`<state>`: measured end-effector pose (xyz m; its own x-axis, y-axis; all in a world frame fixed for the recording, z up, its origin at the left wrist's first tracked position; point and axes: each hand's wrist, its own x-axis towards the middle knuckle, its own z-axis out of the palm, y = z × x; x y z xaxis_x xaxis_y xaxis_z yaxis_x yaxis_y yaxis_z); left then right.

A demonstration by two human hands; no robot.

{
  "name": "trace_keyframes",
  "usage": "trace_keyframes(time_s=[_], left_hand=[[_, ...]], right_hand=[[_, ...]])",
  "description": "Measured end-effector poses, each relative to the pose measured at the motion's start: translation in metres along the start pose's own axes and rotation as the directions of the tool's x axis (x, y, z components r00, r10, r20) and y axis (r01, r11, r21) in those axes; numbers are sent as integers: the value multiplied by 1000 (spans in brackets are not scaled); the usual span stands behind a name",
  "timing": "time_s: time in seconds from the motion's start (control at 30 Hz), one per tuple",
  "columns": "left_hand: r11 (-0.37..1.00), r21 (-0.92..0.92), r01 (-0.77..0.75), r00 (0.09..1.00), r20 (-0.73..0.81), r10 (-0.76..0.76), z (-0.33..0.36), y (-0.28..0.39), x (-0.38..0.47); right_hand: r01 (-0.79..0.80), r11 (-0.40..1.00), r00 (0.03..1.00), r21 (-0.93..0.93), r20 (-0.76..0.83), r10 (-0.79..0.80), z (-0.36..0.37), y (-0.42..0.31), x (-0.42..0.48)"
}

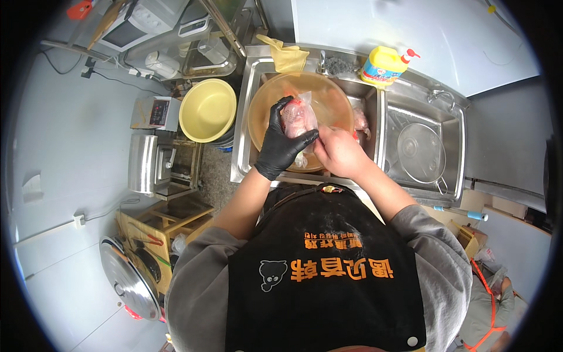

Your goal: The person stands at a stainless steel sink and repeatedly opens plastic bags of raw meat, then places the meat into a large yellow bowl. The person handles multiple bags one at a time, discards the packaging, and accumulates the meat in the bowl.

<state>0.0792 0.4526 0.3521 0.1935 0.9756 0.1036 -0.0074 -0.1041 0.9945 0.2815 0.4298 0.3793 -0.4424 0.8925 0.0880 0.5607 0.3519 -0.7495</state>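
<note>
My left hand [281,141], in a black glove, grips a clear plastic bag of raw meat [298,118] with red print. The bag is held over a large amber plastic basin [332,103] in the left sink bowl. Against the bag's lower right side is my bare right hand [339,150], its fingers closed at the bag's edge; what exactly they pinch is hidden. More raw meat [360,119] lies in the sink, right of the basin. Reddish shapes show in the basin, too unclear to tell.
A yellow rubber glove [286,53], steel wool [338,66] and a yellow pump bottle [383,66] are along the sink's back edge. The right bowl holds a round strainer [421,152]. A yellow basin [207,111] stands at left. Another person [488,303] is at lower right.
</note>
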Motion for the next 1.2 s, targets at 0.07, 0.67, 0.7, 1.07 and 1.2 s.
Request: trace_keyframes(time_s=[0.07, 0.67, 0.7, 1.07, 1.2], left_hand=[[1000, -14, 1, 999, 34, 0, -2, 1, -3], [992, 103, 75, 971, 220, -96, -18, -32, -9], [989, 111, 94, 963, 243, -118, -18, -35, -12], [943, -219, 249, 954, 226, -199, -18, -58, -20], [754, -561, 342, 936, 275, -220, -15, -55, -28]], right_hand=[[29, 998, 999, 52, 45, -31, 0, 4, -1], [-179, 971, 978, -157, 83, 193, 5, 12, 8], [-136, 980, 984, -147, 97, 151, 5, 14, 8], [134, 991, 989, 21, -59, -133, 8, 47, 19], [8, 933, 984, 360, -168, 56, 25, 61, 23]])
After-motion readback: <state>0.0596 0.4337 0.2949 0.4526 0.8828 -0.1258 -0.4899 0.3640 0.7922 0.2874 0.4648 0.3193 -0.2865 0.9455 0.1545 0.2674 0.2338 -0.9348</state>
